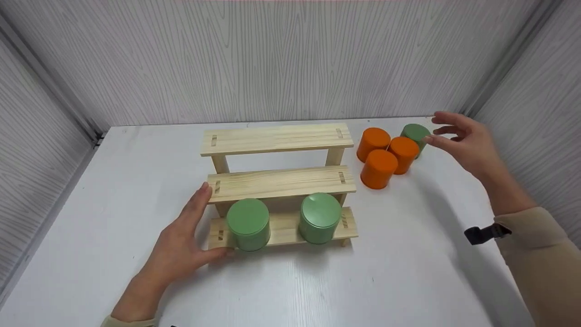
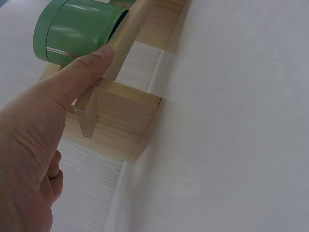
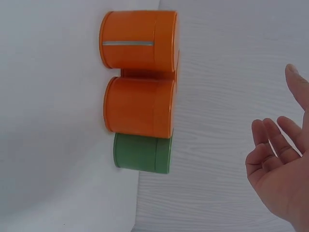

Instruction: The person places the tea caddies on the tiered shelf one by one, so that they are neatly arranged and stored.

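A three-tier wooden shelf rack [image 1: 281, 184] stands on the table. Two green canisters, the left one [image 1: 248, 223] and the right one [image 1: 320, 218], stand apart on its lowest tier. My left hand [image 1: 174, 250] rests against the rack's left end. Its thumb [image 2: 84, 70] lies along the lowest tier's front edge beside the left canister, and its forefinger reaches the middle tier's end. Right of the rack, my right hand [image 1: 470, 141] is beside another green canister [image 1: 415, 132], fingers spread and apart from it in the right wrist view, holding nothing.
Three orange canisters, the back one [image 1: 373, 141], the right one [image 1: 404, 152] and the front one [image 1: 379, 169], cluster between the rack and the far green canister. Pale wood-grain panels [image 1: 290, 59] enclose the white table [image 1: 317, 290] at the back and sides.
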The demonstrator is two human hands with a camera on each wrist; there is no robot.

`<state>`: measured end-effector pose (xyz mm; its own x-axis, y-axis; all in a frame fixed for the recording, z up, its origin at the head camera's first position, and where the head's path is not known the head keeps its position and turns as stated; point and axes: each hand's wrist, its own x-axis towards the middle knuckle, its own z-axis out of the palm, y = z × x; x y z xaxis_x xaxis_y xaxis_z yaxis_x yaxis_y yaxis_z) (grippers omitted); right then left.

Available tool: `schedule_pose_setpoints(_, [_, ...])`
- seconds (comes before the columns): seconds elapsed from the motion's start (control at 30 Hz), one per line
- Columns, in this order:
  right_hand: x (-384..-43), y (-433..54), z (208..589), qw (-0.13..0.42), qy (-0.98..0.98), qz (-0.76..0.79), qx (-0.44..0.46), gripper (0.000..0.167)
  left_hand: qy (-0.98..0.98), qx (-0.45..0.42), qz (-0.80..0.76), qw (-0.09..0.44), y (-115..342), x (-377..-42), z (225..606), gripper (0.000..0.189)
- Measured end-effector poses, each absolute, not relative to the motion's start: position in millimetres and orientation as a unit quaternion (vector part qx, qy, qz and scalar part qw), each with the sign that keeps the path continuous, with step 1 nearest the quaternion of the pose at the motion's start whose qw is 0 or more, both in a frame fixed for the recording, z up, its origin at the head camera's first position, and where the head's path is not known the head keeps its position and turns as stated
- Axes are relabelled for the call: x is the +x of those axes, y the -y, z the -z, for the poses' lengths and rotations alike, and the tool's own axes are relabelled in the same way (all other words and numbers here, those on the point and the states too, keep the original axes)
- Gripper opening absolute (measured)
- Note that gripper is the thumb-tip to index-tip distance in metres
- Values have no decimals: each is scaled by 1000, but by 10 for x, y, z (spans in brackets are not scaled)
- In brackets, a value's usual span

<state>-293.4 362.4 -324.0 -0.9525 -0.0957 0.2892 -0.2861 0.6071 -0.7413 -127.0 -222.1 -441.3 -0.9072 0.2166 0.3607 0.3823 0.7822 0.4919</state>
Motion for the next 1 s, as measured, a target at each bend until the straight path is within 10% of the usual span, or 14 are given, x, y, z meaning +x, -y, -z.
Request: schedule_pose_setpoints(1.0, [-3678,-4044,3815,-9,887,-463,4,90,924,-170,300,167,2205,-1266,4435,136])
